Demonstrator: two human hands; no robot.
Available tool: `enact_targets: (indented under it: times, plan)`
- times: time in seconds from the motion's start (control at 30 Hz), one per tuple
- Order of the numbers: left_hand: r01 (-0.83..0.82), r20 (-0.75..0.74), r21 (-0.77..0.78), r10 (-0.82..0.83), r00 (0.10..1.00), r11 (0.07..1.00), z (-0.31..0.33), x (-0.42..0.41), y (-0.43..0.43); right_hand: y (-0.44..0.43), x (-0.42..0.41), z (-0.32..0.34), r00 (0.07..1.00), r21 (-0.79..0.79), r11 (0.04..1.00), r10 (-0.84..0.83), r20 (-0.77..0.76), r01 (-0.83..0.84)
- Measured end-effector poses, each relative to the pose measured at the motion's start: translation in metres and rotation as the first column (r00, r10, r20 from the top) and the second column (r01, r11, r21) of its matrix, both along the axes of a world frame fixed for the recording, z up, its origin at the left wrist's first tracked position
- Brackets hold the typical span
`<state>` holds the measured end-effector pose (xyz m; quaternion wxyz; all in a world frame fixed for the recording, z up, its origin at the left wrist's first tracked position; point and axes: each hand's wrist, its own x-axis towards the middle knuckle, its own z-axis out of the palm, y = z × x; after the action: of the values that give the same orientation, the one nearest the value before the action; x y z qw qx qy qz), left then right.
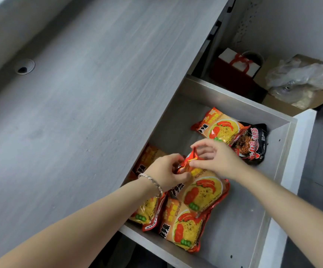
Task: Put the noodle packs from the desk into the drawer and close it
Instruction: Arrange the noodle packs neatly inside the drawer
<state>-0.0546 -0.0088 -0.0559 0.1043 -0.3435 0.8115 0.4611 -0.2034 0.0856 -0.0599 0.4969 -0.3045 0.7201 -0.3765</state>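
Observation:
The grey drawer (284, 144) stands pulled out from under the desk (83, 97). Several orange-and-yellow noodle packs lie inside it. Both my hands pinch the crumpled top seam of one orange pack (203, 190) lying in the drawer's middle: my left hand (166, 171), with a silver bracelet, from the left, my right hand (216, 157) from the right. Another orange pack (182, 227) lies nearer me, one (147, 211) sits under my left wrist, and one (220, 128) lies at the far side. A black noodle pack (253, 144) rests beside that far one.
The desk top shows a round cable hole (24, 67). Beyond the drawer, on the floor, stand a red-and-white gift bag (234, 68) and a cardboard box (299, 84) with clear plastic on it. The drawer's white front panel (296, 171) is on the right.

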Motion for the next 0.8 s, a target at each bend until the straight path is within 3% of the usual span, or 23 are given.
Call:
enact_targets:
  times: [0.07, 0.17, 0.27, 0.4, 0.5, 0.63, 0.8]
  plan:
    - [-0.097, 0.045, -0.037, 0.099, 0.994, 0.995, -0.012, 0.006, 0.003, 0.009, 0.006, -0.022, 0.993, 0.108, 0.988, -0.113, 0.016, 0.111]
    - [-0.335, 0.046, 0.034, 0.333, 0.942, 0.942, -0.024, 0.019, 0.002, 0.018, 0.011, -0.044, 0.986, 0.268, 0.953, -0.16, 0.05, 0.141]
    - [-0.425, 0.09, 0.077, 0.418, 0.904, 0.902, -0.034, 0.033, 0.006, 0.017, 0.018, -0.059, 0.953, 0.348, 0.902, -0.296, 0.063, 0.257]
    - [-0.639, 0.174, 0.164, 0.616, 0.768, 0.751, -0.038, 0.04, 0.006, 0.016, 0.029, -0.073, 0.933, 0.389, 0.889, -0.322, 0.161, 0.239]
    - [-0.569, 0.22, 0.029, 0.55, 0.806, 0.822, -0.039, 0.04, -0.001, 0.012, 0.038, -0.078, 0.903, 0.34, 0.889, -0.384, 0.191, 0.306]
    - [-0.285, 0.311, -0.227, 0.347, 0.885, 0.931, -0.043, 0.045, -0.001, 0.006, 0.048, -0.086, 0.849, 0.311, 0.831, -0.515, 0.115, 0.462]
    - [-0.09, 0.317, -0.3, 0.189, 0.93, 0.95, -0.048, 0.053, 0.003, -0.012, 0.087, -0.084, 0.925, 0.216, 0.903, -0.38, -0.005, 0.372]
